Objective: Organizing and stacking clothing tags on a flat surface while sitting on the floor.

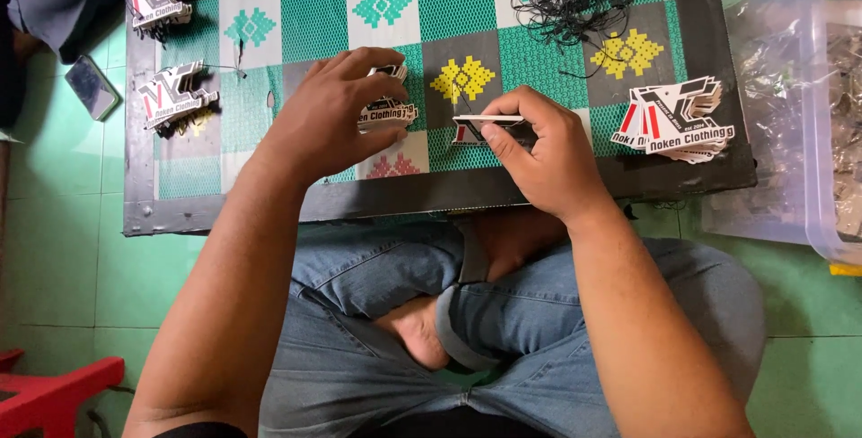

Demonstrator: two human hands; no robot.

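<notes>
Left hand (328,115): my fingers clamp tag stack (388,113), bench (449,191) near edge. Right hand (548,146): fingers pinch single tag (489,126); I'd grip edges only, keep flat.

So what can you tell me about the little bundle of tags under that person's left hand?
The bundle of tags is a short stack of shaped card pieces, white with black and red print, seemingly paper card. It sits on the patterned low table, near its front edge. The left hand grips it from above, hiding most of it.
</notes>
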